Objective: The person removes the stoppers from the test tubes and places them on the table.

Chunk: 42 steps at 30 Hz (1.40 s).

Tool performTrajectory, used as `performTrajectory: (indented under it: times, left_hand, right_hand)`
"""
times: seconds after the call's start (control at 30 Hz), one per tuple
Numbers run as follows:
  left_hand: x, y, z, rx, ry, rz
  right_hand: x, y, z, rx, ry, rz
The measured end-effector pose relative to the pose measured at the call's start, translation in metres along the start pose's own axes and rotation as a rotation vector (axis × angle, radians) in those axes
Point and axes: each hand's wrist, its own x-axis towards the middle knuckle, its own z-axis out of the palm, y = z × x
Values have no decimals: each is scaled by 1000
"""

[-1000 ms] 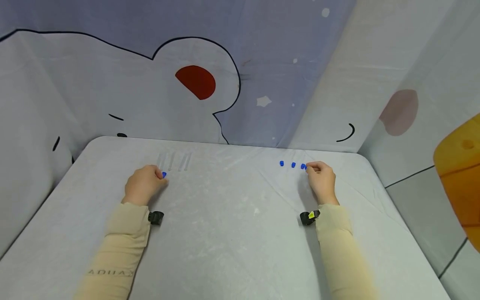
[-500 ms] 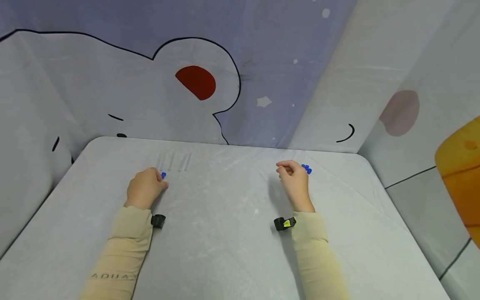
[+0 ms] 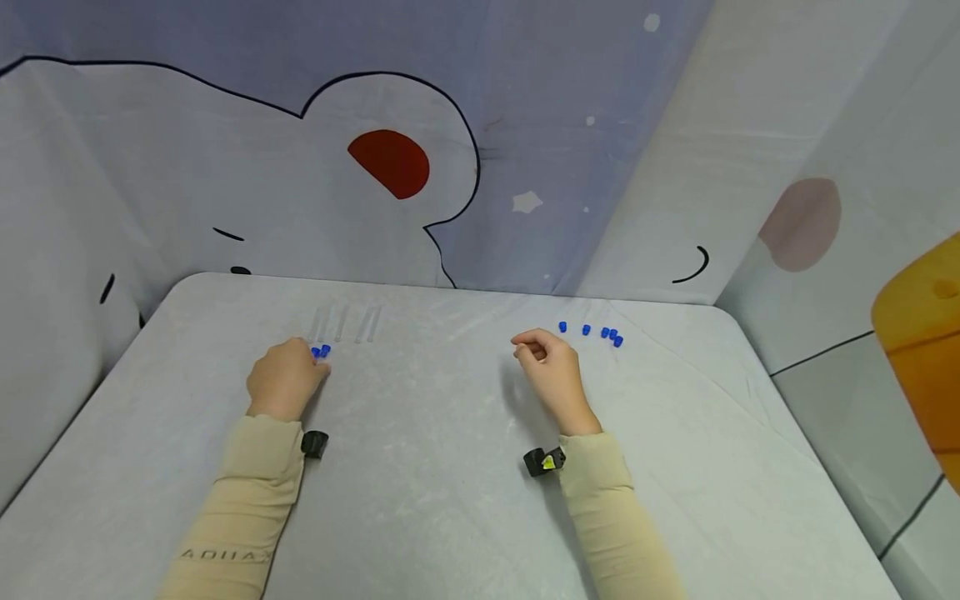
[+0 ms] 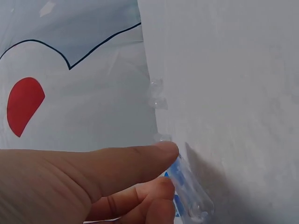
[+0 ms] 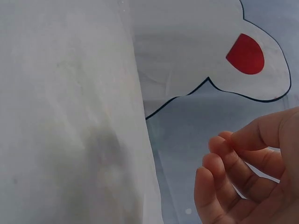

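My left hand (image 3: 283,377) is at the table's left side. In the left wrist view its thumb and fingers pinch a clear tube (image 4: 194,193) with blue showing through beside the fingertips. In the head view two small blue pieces (image 3: 325,350) show at these fingertips. Just beyond lie several clear, slim tubes (image 3: 341,323). My right hand (image 3: 553,375) hovers above the table near the middle, thumb and index tips together, other fingers bent. Nothing shows between its fingertips, which partly hide each other. Several small blue caps (image 3: 587,330) lie to its upper right.
A pale cloth covers the table (image 3: 435,467), whose far edge meets a printed fabric wall (image 3: 547,150). Another fabric wall with an orange print (image 3: 922,350) stands at the right. Black cameras (image 3: 315,444) sit on both wrists.
My right hand has moved left, away from the blue caps, and all of them are now uncovered. The left hand has turned slightly, and a second blue piece shows at its fingertips.
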Motion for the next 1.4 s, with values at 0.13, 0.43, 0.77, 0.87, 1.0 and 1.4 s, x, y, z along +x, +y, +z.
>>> performTrajectory:
  times: [0.13, 0.43, 0.77, 0.87, 1.0, 1.4]
  left_hand:
    - [-1, -1, 0, 13, -12, -13]
    - [-4, -1, -3, 29, -22, 13]
    - [-14, 12, -12, -53, -31, 185]
    - [-14, 17, -14, -93, -117, 200]
    - [-13, 22, -13, -154, -202, 233]
    - [-13, 28, -5, -365, -331, 424]
  right_hand:
    - [-1, -1, 4, -4, -19, -9]
    - [-1, -3, 6, -2, -45, -5]
    - [-4, -7, 9, -32, -119, -69]
    - [-5, -10, 11, -43, -139, -98]
    - [-6, -13, 13, -50, -175, -129]
    - [-10, -21, 19, -71, -267, -215]
